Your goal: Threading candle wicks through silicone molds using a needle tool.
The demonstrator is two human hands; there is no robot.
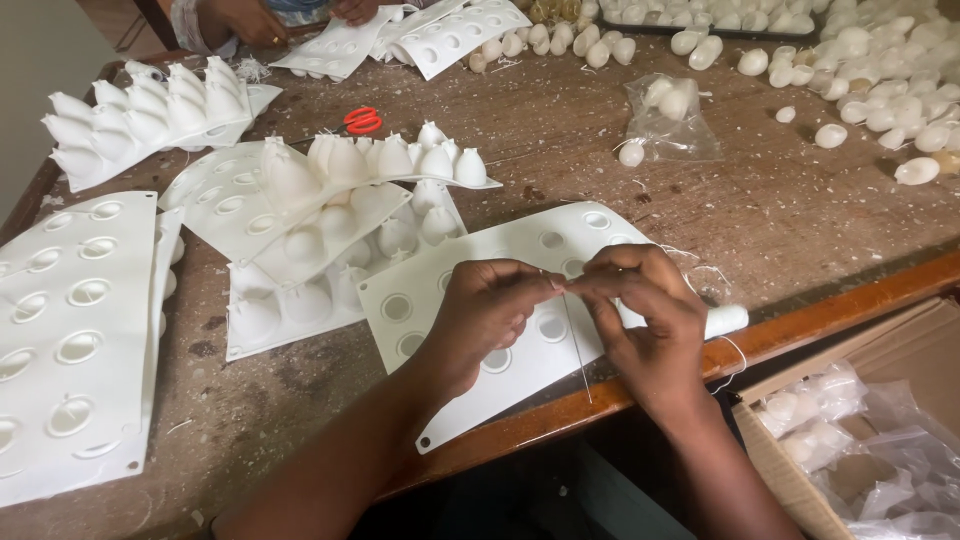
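My left hand (487, 316) and my right hand (650, 325) meet fingertip to fingertip above a flat white silicone mould (455, 275) with round holes. Both pinch a thin white thread (576, 345) that hangs down between them towards the table's front edge. A white spool of thread (727, 320) lies just right of my right hand, partly hidden by it.
More white moulds, some with pointed egg-shaped cups, lie at the left (75, 330) and centre (340, 215). Red-handled scissors (361, 121) sit behind them. Several white egg-shaped pieces (880, 90) and a small clear bag (670, 110) lie far right. A cardboard box of bagged pieces (850, 430) stands below. Another person's hands (250, 20) work at the far edge.
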